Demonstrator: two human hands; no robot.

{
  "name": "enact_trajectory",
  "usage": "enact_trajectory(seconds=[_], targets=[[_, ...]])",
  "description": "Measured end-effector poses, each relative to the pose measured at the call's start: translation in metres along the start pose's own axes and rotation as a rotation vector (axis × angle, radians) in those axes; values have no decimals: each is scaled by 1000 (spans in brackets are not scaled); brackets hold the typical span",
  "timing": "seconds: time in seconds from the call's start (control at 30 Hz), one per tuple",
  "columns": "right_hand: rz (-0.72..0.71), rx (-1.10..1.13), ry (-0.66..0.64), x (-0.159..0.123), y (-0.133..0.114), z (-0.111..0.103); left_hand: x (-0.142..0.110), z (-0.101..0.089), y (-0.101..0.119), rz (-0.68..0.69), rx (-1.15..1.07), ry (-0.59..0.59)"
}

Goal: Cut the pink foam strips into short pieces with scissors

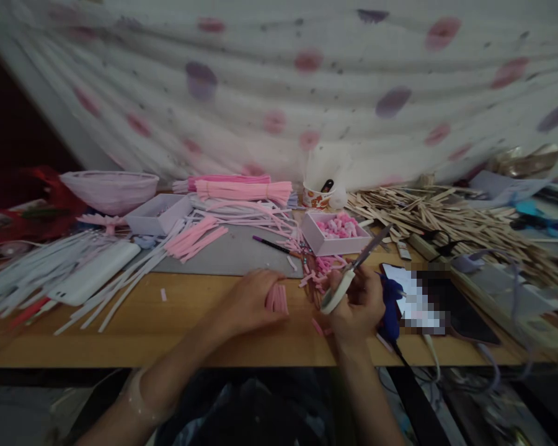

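My left hand (pixel 253 303) is closed around a small bundle of short pink pipe cleaners (pixel 277 299), their ends lined up, just above the wooden table. In my right hand (pixel 360 303) is a pair of scissors (pixel 363 255) with pale handles, blades pointing up and away to the right. The scissors are apart from the bundle. Between and beyond my hands lie loose cut pink pieces (pixel 323 269). A white box (pixel 335 246) behind them holds more short pink pieces. Longer pink pipe cleaners (pixel 195 238) rest on a grey mat (pixel 223 257).
White pipe cleaners (pixel 116 285) spread across the left, near a white box (pixel 160 214) and a woven bowl (pixel 109 189). On the right are a blue glue gun (pixel 391 303), a lit phone (pixel 411 294), cables and a heap of wooden sticks (pixel 460 229). A patterned cup (pixel 318 197) stands behind.
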State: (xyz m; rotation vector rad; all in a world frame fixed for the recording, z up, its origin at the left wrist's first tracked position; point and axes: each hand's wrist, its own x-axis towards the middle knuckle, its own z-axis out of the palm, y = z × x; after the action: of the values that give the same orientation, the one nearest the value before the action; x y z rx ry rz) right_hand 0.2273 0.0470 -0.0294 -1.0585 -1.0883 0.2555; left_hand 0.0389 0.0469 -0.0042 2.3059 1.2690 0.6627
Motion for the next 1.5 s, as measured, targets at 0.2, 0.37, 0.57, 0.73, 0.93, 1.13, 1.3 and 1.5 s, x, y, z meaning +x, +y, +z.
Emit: enact_trajectory(seconds=[0.2,0.37,0.57,0.73,0.93,1.13,1.3,1.5], targets=[[-19,-37,-21,-1,-2,0,-4,17,0,-28,-19,28],[-38,-80,-49,0,-3,0,-3,18,-4,-33,-56,27],[-32,-104,-72,0,-3,0,-1,20,-7,-3,-75,33],[-72,-117,-76,0,-1,0,-8,-19,-15,-78,-125,141],[-83,-119,-76,0,0,1,-40,-41,-39,-148,-60,117],[-38,-119,-148,0,-1,1,-45,-26,-51,-207,-104,53],[-58,-196,-174,0,-3,1,-40,-28,-54,-177,-150,38],[-86,-203,-220,-2,2,0,-32,-27,-55,-127,-178,-37]])
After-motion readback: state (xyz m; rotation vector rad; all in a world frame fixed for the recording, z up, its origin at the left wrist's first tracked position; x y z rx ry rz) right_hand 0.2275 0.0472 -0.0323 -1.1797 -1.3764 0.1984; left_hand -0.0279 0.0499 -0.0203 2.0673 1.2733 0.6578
